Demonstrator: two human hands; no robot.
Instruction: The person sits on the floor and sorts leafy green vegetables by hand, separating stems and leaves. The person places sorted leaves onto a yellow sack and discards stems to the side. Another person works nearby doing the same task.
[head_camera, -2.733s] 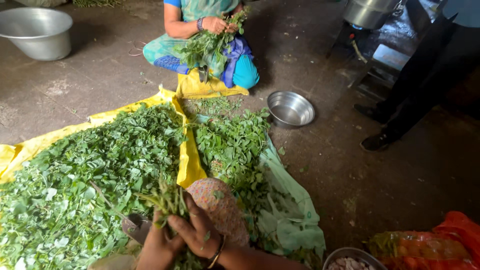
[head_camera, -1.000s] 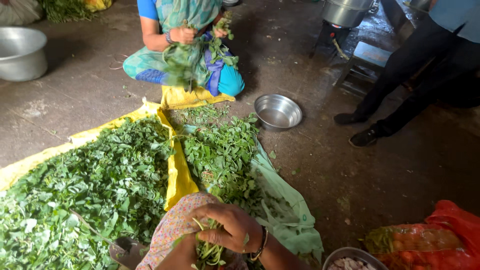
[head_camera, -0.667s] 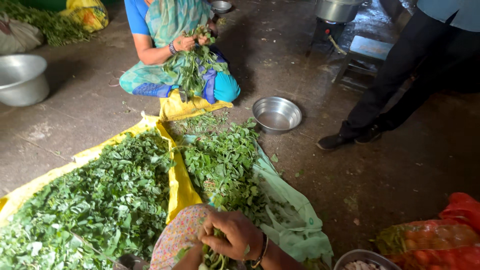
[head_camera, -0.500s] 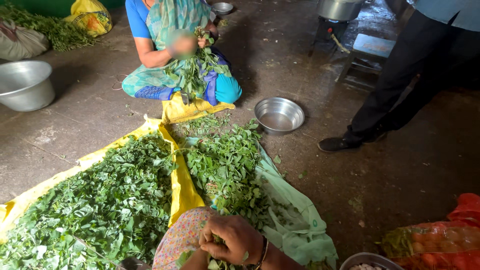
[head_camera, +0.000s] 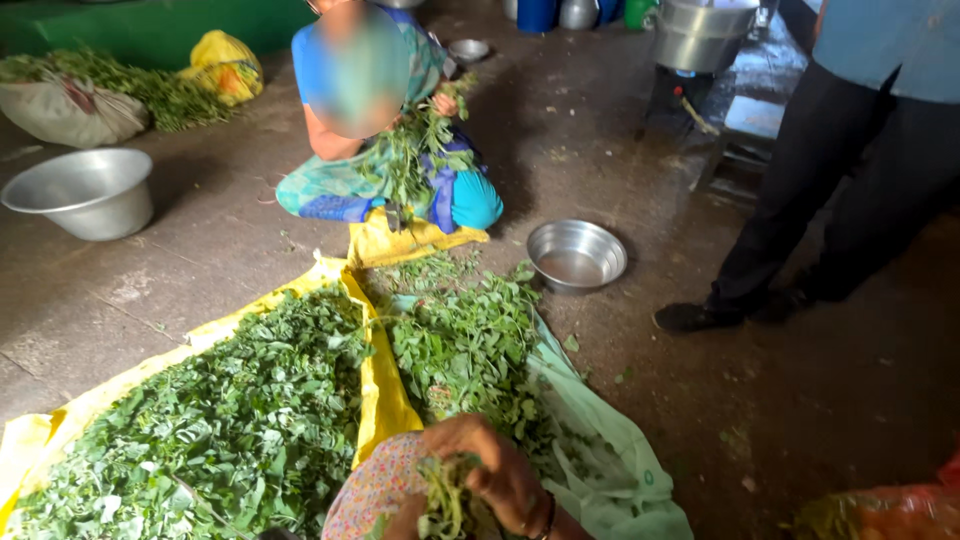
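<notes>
My right hand (head_camera: 495, 468) sits at the bottom edge, curled over a small bunch of green stems (head_camera: 445, 500). Only a sliver of my left hand (head_camera: 403, 517) shows, under the bunch's base and against my patterned knee (head_camera: 370, 490). Just ahead of the hands, a heap of leafy sprigs (head_camera: 465, 345) lies on a pale green sheet (head_camera: 600, 470). To the left, a bigger heap of picked leaves (head_camera: 240, 420) covers a yellow sheet (head_camera: 385, 400).
A person (head_camera: 370, 130) sits on the floor opposite, holding greens (head_camera: 415, 150). A steel bowl (head_camera: 577, 255) stands right of the heaps, a large basin (head_camera: 85, 192) at far left. A standing person's legs (head_camera: 810, 210) are at right, a steel pot (head_camera: 700, 30) behind.
My hands and the bunch have dropped toward the bottom edge. The view has tilted up, showing more of the seated person and the back of the floor.
</notes>
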